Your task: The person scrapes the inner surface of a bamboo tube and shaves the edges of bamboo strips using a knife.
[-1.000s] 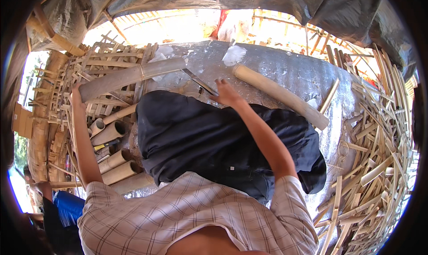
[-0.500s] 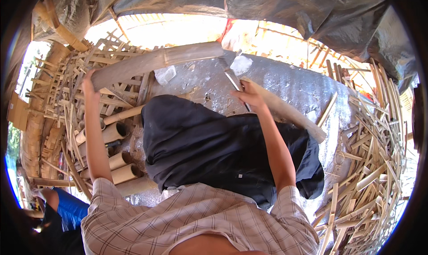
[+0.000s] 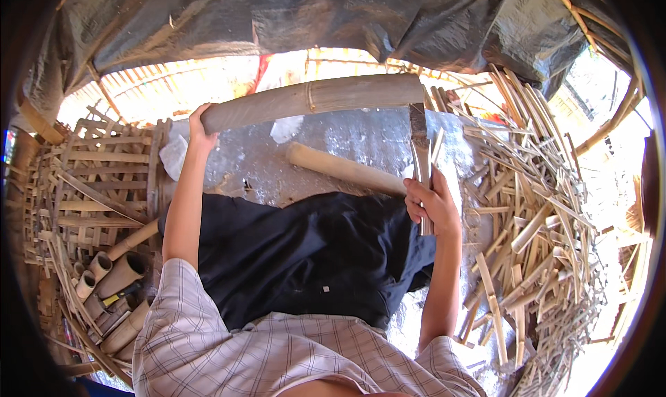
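My left hand [image 3: 201, 128] is closed round the left end of a wide, grey-brown bamboo length [image 3: 267, 107] with a node ring near its middle. The bamboo is held up, slightly arched in the view, above the ground sheet. In my right hand [image 3: 438, 204] is a metal-handled knife [image 3: 420, 157], upright, its dark blade at the right end of the bamboo. Whether the edge has entered the bamboo I cannot tell. Behind my knees, a paler round bamboo piece [image 3: 340, 169] lies on the grey sheet. Black cloth [image 3: 291, 251] covers my lap.
A heap of split bamboo strips [image 3: 531, 237] lies at my right. On the left are a bamboo lattice [image 3: 114, 168], several bamboo tubes [image 3: 125, 275] and a yellow-and-black handle [image 3: 113, 300]. A dark tarp [image 3: 298, 22] hangs overhead.
My view has turned to the right. The bamboo is still in my left hand; the knife has gone from slanted to nearly upright at its right end. The blue-clothed person at lower left is mostly out of view.
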Demonstrator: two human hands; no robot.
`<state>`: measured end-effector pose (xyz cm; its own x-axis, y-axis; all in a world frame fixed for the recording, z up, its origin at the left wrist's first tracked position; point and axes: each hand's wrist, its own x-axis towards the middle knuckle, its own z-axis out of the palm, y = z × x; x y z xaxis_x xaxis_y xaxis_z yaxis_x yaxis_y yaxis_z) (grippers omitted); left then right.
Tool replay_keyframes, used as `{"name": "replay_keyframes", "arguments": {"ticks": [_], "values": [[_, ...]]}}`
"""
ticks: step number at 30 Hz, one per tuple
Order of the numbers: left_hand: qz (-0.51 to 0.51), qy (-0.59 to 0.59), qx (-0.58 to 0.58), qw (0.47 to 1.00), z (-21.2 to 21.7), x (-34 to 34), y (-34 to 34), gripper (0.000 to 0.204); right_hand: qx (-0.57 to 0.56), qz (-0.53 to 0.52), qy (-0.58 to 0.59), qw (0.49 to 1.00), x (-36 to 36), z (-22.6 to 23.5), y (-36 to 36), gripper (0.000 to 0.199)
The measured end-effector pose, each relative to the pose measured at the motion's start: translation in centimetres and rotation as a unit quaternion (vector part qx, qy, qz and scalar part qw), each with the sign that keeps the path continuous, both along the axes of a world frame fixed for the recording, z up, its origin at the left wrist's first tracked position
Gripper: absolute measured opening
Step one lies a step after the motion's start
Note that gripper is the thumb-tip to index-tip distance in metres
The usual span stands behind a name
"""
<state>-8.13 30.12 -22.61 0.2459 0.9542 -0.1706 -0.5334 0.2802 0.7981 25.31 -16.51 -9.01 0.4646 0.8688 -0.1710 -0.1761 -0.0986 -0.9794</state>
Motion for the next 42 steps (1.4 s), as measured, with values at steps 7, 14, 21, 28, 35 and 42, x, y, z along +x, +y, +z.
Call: {"name": "replay_keyframes", "arguments": {"ticks": [7,14,21,28,35,42], "values": [[-0.024,0.117,-0.045,0.992,-7.7,-0.6,-1.4,0.026,-0.143,-0.004,0.092,0.985,1.4,-5.1,1.8,0.019],[-0.010,0.268,0.009,0.963,-9.4,-0.1,1.8,0.040,-0.264,0.018,0.042,0.963,6.9,-11.6,10.5,0.022],[-0.035,0.281,-0.007,0.959,-10.7,3.4,1.5,0.042,-0.422,0.185,-0.291,0.839,13.9,-11.4,17.8,0.028],[0.080,0.729,0.323,0.598,-13.7,4.1,3.5,0.041,-0.539,0.274,-0.481,0.635,16.6,-9.2,22.9,0.032],[-0.027,0.653,0.512,0.557,-10.5,10.0,0.1,0.042,-0.579,0.286,-0.553,0.526,14.5,-8.5,25.3,0.012],[-0.076,0.693,0.435,0.570,-11.7,11.9,0.7,0.047,-0.564,0.311,-0.546,0.535,13.7,-5.8,25.6,0.017]]}}
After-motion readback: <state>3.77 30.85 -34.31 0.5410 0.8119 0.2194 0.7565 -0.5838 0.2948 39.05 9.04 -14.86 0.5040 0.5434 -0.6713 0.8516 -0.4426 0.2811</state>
